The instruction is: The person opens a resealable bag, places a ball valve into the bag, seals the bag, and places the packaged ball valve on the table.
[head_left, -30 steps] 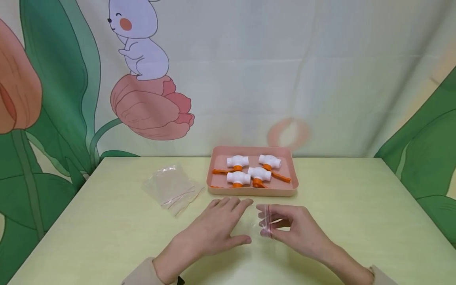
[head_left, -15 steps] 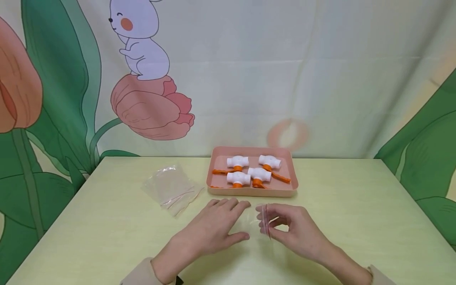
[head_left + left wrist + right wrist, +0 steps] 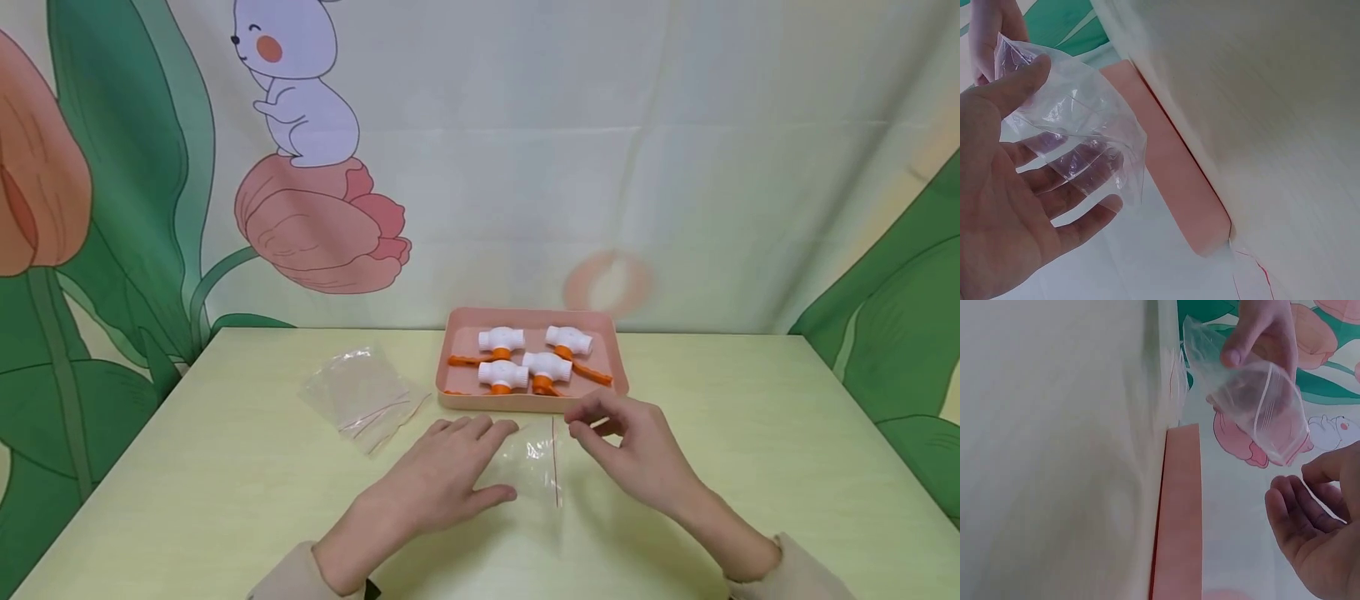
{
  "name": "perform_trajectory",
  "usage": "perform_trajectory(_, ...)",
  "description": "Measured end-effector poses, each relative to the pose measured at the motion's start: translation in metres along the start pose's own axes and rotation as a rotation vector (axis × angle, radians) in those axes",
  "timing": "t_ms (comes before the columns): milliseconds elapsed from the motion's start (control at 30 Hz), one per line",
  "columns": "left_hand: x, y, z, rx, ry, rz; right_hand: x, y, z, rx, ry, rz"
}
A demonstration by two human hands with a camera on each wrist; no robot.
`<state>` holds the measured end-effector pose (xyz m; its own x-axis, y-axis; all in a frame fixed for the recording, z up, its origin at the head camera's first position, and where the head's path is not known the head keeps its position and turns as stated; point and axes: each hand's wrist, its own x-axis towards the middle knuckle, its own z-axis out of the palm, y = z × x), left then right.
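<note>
A small clear zip bag (image 3: pixel 536 462) with a red line along its mouth hangs upright above the table between the hands. My left hand (image 3: pixel 438 479) holds it from the left, its thumb in front and its fingers behind. Through the plastic those fingers show faintly in the left wrist view, behind the bag (image 3: pixel 1079 106). Just past the bag's mouth is my right hand (image 3: pixel 641 450), fingers loosely bent and holding nothing. A narrow gap parts its fingertips from the corner of the bag (image 3: pixel 1272 419) in the right wrist view.
Behind the hands stands a pink tray (image 3: pixel 528 403) with several white valves (image 3: pixel 546 367) that have orange handles. More clear zip bags (image 3: pixel 363 396) lie flat left of the tray. A printed cloth (image 3: pixel 487 167) hangs along the table's back edge.
My right hand has drawn its fingers out of the bag's mouth and moved slightly up and right. The left hand, still holding the bag, has shifted a little left.
</note>
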<state>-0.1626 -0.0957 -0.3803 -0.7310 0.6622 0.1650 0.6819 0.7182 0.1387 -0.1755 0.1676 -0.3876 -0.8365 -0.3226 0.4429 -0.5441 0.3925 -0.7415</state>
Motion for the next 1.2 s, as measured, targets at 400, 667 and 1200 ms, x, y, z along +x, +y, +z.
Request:
perform_trajectory(400,0.001,0.0,0.002,-0.002,-0.018,0.0,0.046,0.024,-0.01,-0.174,-0.017,0.081)
perform_trajectory(667,0.0,0.0,0.003,0.0,-0.039,-0.002,0.068,0.046,-0.009,-0.284,-0.084,0.167)
perform_trajectory(1200,0.002,-0.003,0.003,-0.009,-0.037,-0.002,0.09,0.071,0.002,-0.424,-0.2,0.126)
